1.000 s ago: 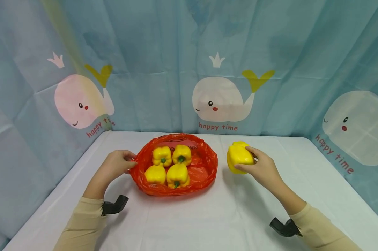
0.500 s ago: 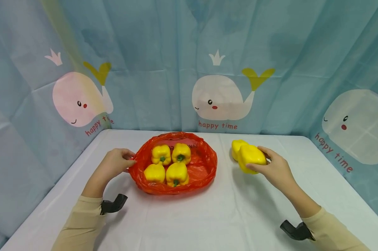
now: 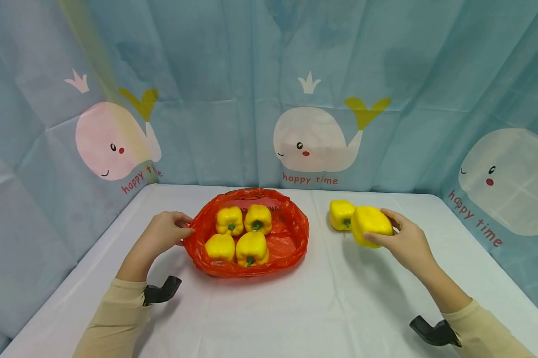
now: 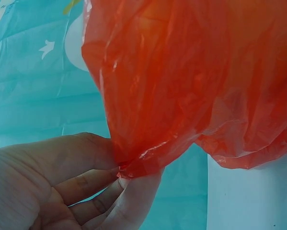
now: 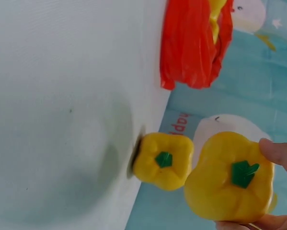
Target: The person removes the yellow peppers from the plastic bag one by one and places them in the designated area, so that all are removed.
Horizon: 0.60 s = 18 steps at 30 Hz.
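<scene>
Currently | left grip (image 3: 166,232) pinches red bag (image 3: 284,247) | right grip (image 3: 406,243) clamped round yellow pepper (image 3: 369,226) | loose pepper (image 3: 341,214) between that and bag

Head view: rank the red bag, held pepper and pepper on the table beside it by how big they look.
1. Red bag
2. Held pepper
3. Pepper beside it
Nearness to the camera may enlarge the held pepper.

Booth-like space, whale-print curtains (image 3: 233,124)

Soft light; a blurry shadow (image 3: 371,271) on the tabletop (image 3: 269,318) toward the head view's four o'clock; the red bag (image 4: 153,86) glints.
</scene>
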Tool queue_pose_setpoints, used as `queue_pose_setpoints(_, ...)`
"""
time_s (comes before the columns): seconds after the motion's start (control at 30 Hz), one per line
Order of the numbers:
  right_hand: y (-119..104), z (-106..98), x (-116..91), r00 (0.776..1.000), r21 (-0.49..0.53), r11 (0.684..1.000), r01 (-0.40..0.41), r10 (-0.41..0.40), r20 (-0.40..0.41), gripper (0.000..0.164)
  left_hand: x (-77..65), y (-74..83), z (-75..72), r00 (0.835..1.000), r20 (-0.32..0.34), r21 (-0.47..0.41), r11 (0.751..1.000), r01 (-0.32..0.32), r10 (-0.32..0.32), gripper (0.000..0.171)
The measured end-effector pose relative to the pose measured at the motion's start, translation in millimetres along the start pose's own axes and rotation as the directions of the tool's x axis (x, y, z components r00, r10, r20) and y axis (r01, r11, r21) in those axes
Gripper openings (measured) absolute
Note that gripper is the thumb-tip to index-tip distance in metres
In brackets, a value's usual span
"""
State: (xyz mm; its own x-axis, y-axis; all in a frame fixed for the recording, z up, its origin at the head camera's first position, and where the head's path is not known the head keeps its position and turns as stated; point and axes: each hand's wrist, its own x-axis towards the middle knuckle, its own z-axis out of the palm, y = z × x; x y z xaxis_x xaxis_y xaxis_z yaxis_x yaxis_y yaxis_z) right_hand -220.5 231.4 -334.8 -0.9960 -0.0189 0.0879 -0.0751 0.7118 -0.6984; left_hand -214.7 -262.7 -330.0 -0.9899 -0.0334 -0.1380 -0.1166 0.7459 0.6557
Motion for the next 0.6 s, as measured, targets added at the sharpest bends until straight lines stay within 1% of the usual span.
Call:
queue_pose_setpoints(0.27, 7.8, -6.1, 5.2, 1.0, -0.021, 1.0, -0.014, 0.013, -0.017, 0.091, 1.2, -1.8, 2.2, 1.0, 0.002, 0.0, 1.0, 0.003, -0.003, 0.038)
queue_pose_setpoints(0.6, 25.3, -15.0, 20.2, 1.0, -0.021, 1.0, -0.013, 0.012, -0.029, 0.09, 1.0, -1.3, 1.6, 1.0, 0.0, 0.001, 1.0, 0.0, 0.0, 0.038)
